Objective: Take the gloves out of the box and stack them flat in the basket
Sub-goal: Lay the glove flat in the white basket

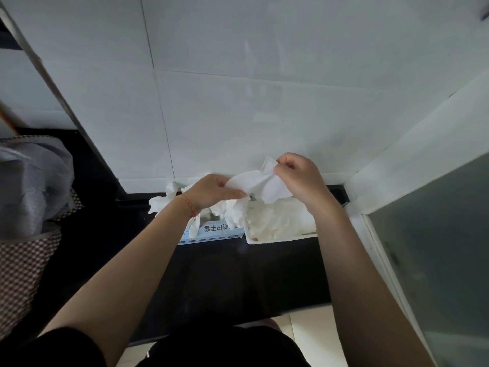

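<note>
White glove (260, 185), pale blue box (211, 233), white basket (264, 239), black counter (238, 274), orange wrist cord (188, 205)

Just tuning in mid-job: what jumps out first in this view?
Both hands, left hand and right hand, pinch a white glove stretched between them, against the pale wall. Below it sits the white basket holding stacked gloves, with the glove box beside it on the left, loose gloves spilling out.

White tiled wall (238, 75) behind a dark counter (225, 274), frosted glass panel (436, 247) at right, dim light
</note>
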Demonstrator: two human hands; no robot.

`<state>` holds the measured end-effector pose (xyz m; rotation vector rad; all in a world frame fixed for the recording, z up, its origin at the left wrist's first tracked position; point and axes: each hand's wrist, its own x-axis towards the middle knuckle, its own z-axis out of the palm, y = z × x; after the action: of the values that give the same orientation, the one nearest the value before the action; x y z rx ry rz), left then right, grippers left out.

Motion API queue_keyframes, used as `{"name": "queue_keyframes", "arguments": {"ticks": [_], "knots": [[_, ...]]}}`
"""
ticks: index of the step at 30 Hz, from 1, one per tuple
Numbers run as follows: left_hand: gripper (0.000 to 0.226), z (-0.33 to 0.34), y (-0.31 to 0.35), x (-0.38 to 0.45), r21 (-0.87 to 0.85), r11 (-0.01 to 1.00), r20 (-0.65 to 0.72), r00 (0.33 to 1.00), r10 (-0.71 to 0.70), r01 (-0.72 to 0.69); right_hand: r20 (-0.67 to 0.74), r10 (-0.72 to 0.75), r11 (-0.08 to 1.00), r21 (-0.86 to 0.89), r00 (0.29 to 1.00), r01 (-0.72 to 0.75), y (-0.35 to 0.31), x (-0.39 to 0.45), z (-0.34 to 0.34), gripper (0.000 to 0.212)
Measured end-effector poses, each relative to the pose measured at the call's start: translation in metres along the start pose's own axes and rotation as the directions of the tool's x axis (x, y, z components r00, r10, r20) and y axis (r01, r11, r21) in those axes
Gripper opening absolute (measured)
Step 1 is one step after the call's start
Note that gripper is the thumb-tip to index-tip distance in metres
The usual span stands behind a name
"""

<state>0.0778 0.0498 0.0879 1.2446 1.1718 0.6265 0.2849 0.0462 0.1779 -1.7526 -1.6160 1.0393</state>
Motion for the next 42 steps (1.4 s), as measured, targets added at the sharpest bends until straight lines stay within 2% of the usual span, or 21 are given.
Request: {"name": "queue_keyframes", "arguments": {"ticks": [3,6,7,10,12,14,17,21,27,28,30,32,34,35,36,37,39,42], "knots": [[0.020,0.001,0.006,0.004,-0.071,0.997,-0.013,1.000,0.015,-0.015,-0.039,0.067,0.996,0.058,0.997,-0.064,0.012,0.005,-0.005,0.017],[0.044,-0.002,0.011,0.012,-0.175,0.984,-0.015,1.000,0.017,-0.020,-0.043,0.144,0.982,0.129,0.989,-0.137,0.022,0.011,-0.010,0.027],[0.045,-0.003,0.012,0.015,-0.216,0.976,-0.015,1.000,0.009,-0.012,-0.036,0.157,0.973,0.177,0.987,-0.148,0.026,0.013,-0.012,0.029],[0.031,-0.005,0.015,0.024,-0.277,0.961,-0.001,1.000,0.010,-0.010,-0.017,0.165,0.947,0.282,0.986,-0.154,0.041,0.018,-0.012,0.025],[0.026,-0.001,0.012,0.034,-0.210,0.977,-0.012,0.999,-0.044,0.041,-0.035,0.230,0.939,0.272,0.973,-0.212,0.056,0.023,-0.011,0.015],[0.024,0.010,0.000,0.052,-0.084,0.988,-0.019,0.991,-0.131,0.129,-0.036,0.314,0.923,0.246,0.949,-0.297,0.079,0.030,-0.012,0.029],[0.016,0.035,-0.019,0.082,0.082,0.971,-0.043,0.974,-0.222,0.225,0.059,0.300,0.947,0.104,0.952,-0.304,0.124,0.039,-0.016,0.024],[0.010,0.069,-0.031,0.117,0.263,0.935,-0.116,0.970,-0.213,0.237,0.141,0.274,0.962,-0.036,0.951,-0.271,0.173,0.053,-0.027,0.027],[0.002,0.102,-0.039,0.153,0.329,0.901,-0.229,0.950,-0.215,0.283,0.161,0.305,0.950,-0.125,0.939,-0.288,0.209,0.072,-0.054,0.042],[0.005,0.105,-0.038,0.154,0.395,0.868,-0.252,0.944,-0.211,0.300,0.164,0.308,0.947,-0.151,0.937,-0.285,0.214,0.074,-0.057,0.044],[0.014,0.117,-0.037,0.157,0.587,0.727,-0.333,0.925,-0.184,0.356,0.178,0.306,0.940,-0.215,0.935,-0.267,0.224,0.081,-0.061,0.045],[0.016,0.128,-0.039,0.155,0.732,0.585,-0.417,0.909,-0.022,0.350,0.195,0.292,0.932,-0.278,0.936,-0.233,0.230,0.085,-0.061,0.043],[0.015,0.141,-0.046,0.148,0.847,0.496,-0.364,0.888,0.281,0.190,0.214,0.268,0.923,-0.336,0.939,-0.187,0.236,0.089,-0.059,0.043],[0.021,0.148,-0.049,0.144,0.898,0.431,-0.280,0.870,0.406,0.087,0.224,0.257,0.918,-0.361,0.940,-0.165,0.239,0.091,-0.058,0.044],[0.030,0.155,-0.054,0.140,0.927,0.375,-0.180,0.868,0.462,-0.008,0.233,0.248,0.911,-0.387,0.940,-0.145,0.240,0.092,-0.057,0.045],[0.040,0.161,-0.060,0.138,0.941,0.330,-0.077,0.901,0.427,-0.076,0.242,0.235,0.902,-0.416,0.941,-0.118,0.241,0.094,-0.054,0.045],[0.059,0.167,-0.071,0.132,0.958,0.259,0.060,0.969,0.240,-0.124,0.248,0.209,0.868,-0.493,0.946,-0.063,0.242,0.095,-0.051,0.046],[0.084,0.162,-0.087,0.126,0.973,0.218,0.069,0.997,0.032,-0.074,0.261,0.167,0.780,-0.625,0.951,0.034,0.240,0.094,-0.046,0.040]]}}
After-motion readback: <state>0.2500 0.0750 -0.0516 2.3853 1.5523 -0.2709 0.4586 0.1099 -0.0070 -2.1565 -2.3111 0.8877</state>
